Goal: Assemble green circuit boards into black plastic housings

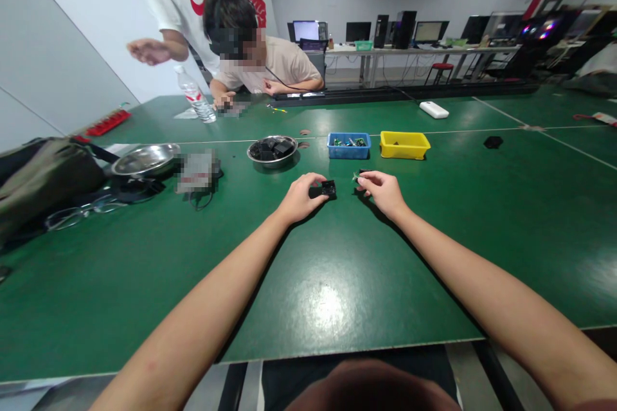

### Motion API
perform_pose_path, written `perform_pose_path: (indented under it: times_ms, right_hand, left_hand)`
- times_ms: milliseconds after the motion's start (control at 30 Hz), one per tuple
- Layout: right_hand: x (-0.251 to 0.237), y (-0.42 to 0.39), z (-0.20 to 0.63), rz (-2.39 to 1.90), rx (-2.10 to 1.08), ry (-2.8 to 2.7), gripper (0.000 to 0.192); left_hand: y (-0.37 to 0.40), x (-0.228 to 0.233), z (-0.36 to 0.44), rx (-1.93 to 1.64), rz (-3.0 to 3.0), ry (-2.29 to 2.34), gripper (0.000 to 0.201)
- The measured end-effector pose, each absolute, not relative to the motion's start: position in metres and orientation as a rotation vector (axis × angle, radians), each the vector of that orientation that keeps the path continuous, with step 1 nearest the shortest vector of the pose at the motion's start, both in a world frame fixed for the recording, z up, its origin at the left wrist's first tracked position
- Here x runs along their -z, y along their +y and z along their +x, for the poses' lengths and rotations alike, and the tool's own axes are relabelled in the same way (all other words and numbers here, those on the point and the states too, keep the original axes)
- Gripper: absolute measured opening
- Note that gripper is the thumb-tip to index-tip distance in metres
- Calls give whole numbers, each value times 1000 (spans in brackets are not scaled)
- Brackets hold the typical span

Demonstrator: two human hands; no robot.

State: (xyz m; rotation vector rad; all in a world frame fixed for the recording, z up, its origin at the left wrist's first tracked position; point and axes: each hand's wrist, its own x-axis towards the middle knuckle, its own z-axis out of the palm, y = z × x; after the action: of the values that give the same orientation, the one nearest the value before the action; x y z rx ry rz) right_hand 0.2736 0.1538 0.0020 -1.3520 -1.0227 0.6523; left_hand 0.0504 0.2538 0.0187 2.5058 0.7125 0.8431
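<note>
My left hand (301, 199) is closed around a small black plastic case (328, 189), with its hollow side showing just above the green table. A short gap to the right, my right hand (384, 193) pinches a small green piece (355, 176), which looks like a circuit board. A dark part (367, 171) shows just behind the right fingers; whether they touch it I cannot tell. Beyond the hands stand a blue bin (349, 154) of small green and metallic parts and a yellow bin (405, 152) with a little dark piece inside. A steel bowl (273, 163) holds several black plastic boxes.
Farther left are an empty-looking steel dish (144, 160), glasses (87, 210) and a bag (43, 186). A water bottle (196, 97) stands near a seated person (279, 63); another person (178, 12) stands behind. A white device (434, 109) and a black piece (493, 142) lie right.
</note>
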Motion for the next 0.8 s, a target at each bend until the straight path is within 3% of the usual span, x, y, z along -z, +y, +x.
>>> perform_pose_path:
  times_ms: [800]
  right_hand:
    - [1,153,275,-1287,-643,-1120,41]
  left_hand:
    - [254,-19,50,-847,2488,717,32]
